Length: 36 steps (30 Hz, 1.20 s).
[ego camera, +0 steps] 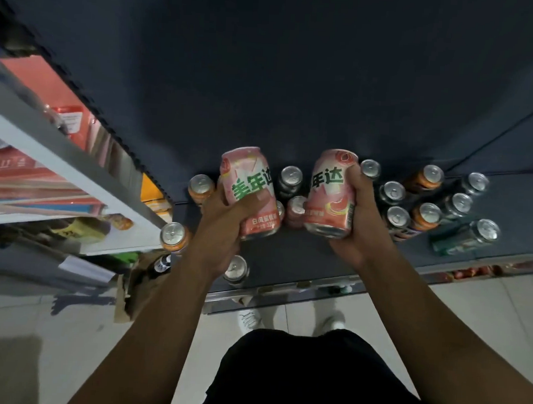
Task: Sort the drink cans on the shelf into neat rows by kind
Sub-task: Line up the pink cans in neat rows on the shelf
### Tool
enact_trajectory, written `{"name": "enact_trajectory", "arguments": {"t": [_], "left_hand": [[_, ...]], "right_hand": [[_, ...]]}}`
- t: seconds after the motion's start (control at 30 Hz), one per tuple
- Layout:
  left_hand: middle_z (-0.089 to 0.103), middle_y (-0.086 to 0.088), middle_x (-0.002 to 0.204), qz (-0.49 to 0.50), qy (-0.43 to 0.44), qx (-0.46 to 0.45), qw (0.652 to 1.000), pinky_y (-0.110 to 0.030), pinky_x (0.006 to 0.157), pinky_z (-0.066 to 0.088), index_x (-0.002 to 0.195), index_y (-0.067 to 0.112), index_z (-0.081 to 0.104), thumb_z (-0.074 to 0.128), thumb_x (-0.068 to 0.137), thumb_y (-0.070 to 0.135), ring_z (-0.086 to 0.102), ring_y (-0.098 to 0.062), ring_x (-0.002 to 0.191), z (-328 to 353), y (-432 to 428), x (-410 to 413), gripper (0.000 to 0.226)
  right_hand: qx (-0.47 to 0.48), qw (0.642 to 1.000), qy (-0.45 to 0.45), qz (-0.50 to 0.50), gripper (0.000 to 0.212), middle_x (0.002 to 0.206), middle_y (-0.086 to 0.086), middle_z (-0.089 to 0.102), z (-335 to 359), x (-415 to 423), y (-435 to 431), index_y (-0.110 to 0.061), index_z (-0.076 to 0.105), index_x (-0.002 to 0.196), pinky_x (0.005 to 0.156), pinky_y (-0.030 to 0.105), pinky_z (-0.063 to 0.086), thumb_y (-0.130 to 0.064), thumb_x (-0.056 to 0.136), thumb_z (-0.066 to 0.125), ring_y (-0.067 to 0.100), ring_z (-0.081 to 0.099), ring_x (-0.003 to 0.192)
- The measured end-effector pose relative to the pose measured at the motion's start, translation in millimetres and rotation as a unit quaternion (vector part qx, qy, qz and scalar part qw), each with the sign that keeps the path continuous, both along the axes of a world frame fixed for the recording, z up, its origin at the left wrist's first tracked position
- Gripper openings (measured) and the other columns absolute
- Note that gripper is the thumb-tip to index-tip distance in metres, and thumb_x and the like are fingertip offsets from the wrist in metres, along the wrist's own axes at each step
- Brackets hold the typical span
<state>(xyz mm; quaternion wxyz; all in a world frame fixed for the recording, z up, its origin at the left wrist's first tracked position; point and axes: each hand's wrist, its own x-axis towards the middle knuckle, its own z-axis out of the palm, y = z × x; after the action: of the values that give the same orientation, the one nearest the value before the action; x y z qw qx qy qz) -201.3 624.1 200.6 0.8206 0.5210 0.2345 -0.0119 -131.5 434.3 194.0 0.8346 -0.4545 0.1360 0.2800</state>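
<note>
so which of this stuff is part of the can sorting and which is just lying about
Part of the job:
- pink can in left hand
- pink can in right hand
- orange cans, dark cans, green can on the dark shelf

Lying about:
- red packets on the grey rack
- brown paper bag

Head view, steeply down, close over shelf (302, 265)
</note>
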Motion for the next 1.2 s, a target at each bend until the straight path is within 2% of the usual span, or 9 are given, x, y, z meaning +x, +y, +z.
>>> {"name": "enact_trajectory", "arguments": {"t": [0.17, 0.37, 0.5, 0.63, 0.77, 0.87, 1.0, 1.1, 1.2], "left_hand": [[0.078, 0.001, 0.097, -0.054, -0.005, 0.058, 0.997, -0.039, 0.081, 0.06, 0.111, 0.022, 0.066, 0.078, 0.064, 0.03, 0.074, -0.018, 0.092, 20, -59, 8, 0.049], [0.077, -0.004, 0.108, -0.091, 0.013, 0.048, 0.995, -0.037, 0.078, 0.061, 0.118, 0.02, 0.066, 0.076, 0.065, 0.036, 0.075, -0.017, 0.093, 31, -166, 9, 0.057], [0.078, -0.004, 0.105, -0.138, 0.01, 0.067, 0.988, -0.041, 0.081, 0.06, 0.12, 0.019, 0.065, 0.082, 0.071, 0.036, 0.075, -0.02, 0.093, 37, -247, 10, 0.055], [0.077, -0.004, 0.105, -0.206, -0.021, 0.087, 0.974, -0.04, 0.074, 0.06, 0.124, 0.017, 0.064, 0.087, 0.07, 0.034, 0.074, -0.02, 0.092, 44, -313, 13, 0.061], [0.076, -0.006, 0.111, -0.281, -0.067, 0.131, 0.948, -0.039, 0.077, 0.059, 0.127, 0.021, 0.061, 0.084, 0.058, 0.047, 0.074, -0.024, 0.099, 52, -370, 21, 0.077], [0.077, -0.004, 0.107, -0.339, -0.102, 0.151, 0.923, -0.031, 0.072, 0.059, 0.123, 0.022, 0.062, 0.086, 0.062, 0.037, 0.075, -0.021, 0.093, 59, -409, 27, 0.068], [0.078, -0.001, 0.099, -0.408, -0.133, 0.152, 0.89, -0.024, 0.066, 0.058, 0.119, 0.017, 0.063, 0.085, 0.073, 0.018, 0.077, -0.018, 0.086, 68, -460, 38, 0.051], [0.078, 0.002, 0.093, -0.432, -0.143, 0.143, 0.879, -0.021, 0.062, 0.057, 0.116, 0.017, 0.064, 0.076, 0.072, 0.023, 0.076, -0.014, 0.08, 69, -496, 47, 0.046], [0.078, 0.008, 0.093, -0.448, -0.145, 0.144, 0.87, -0.019, 0.062, 0.056, 0.11, 0.025, 0.065, 0.085, 0.074, 0.024, 0.076, -0.011, 0.081, 63, -527, 61, 0.04]], "right_hand": [[0.04, 0.999, 0.011, -0.026, 0.062, 0.101, 0.015, 0.072, 12, -1, -57, -0.006, 0.063, 0.121, 0.088, 0.043, 0.055, -0.059, 0.094, 0.045, 0.025, 0.07, 0.09], [0.083, 0.995, -0.002, -0.047, 0.065, 0.105, 0.014, 0.071, 27, -17, -166, -0.01, 0.067, 0.121, 0.085, 0.043, 0.053, -0.062, 0.083, 0.058, 0.028, 0.068, 0.091], [0.022, 0.995, -0.041, -0.091, 0.054, 0.098, 0.009, 0.075, 42, -29, -249, -0.012, 0.069, 0.111, 0.079, 0.038, 0.059, -0.054, 0.08, 0.059, 0.02, 0.072, 0.082], [-0.039, 0.986, -0.069, -0.145, 0.063, 0.121, 0.019, 0.071, 48, -40, -315, -0.01, 0.065, 0.128, 0.091, 0.048, 0.058, -0.059, 0.088, 0.059, 0.029, 0.069, 0.104], [-0.075, 0.976, -0.091, -0.18, 0.05, 0.114, 0.015, 0.074, 47, -62, -372, -0.014, 0.068, 0.123, 0.085, 0.051, 0.059, -0.053, 0.092, 0.065, 0.03, 0.07, 0.1], [-0.107, 0.962, -0.122, -0.221, 0.049, 0.105, 0.01, 0.076, 47, -79, -405, -0.012, 0.064, 0.121, 0.081, 0.05, 0.061, -0.038, 0.081, 0.078, 0.031, 0.073, 0.095], [-0.152, 0.935, -0.156, -0.279, 0.052, 0.118, 0.019, 0.073, 50, -91, -445, -0.008, 0.063, 0.126, 0.09, 0.06, 0.058, -0.025, 0.081, 0.082, 0.041, 0.071, 0.107], [-0.192, 0.91, -0.148, -0.335, 0.047, 0.112, 0.014, 0.074, 53, -95, -473, -0.012, 0.064, 0.123, 0.088, 0.054, 0.06, -0.023, 0.081, 0.081, 0.032, 0.073, 0.101], [-0.222, 0.883, -0.146, -0.387, 0.052, 0.113, 0.014, 0.073, 54, -91, -500, -0.013, 0.062, 0.124, 0.089, 0.048, 0.061, -0.021, 0.079, 0.085, 0.032, 0.072, 0.102]]}}
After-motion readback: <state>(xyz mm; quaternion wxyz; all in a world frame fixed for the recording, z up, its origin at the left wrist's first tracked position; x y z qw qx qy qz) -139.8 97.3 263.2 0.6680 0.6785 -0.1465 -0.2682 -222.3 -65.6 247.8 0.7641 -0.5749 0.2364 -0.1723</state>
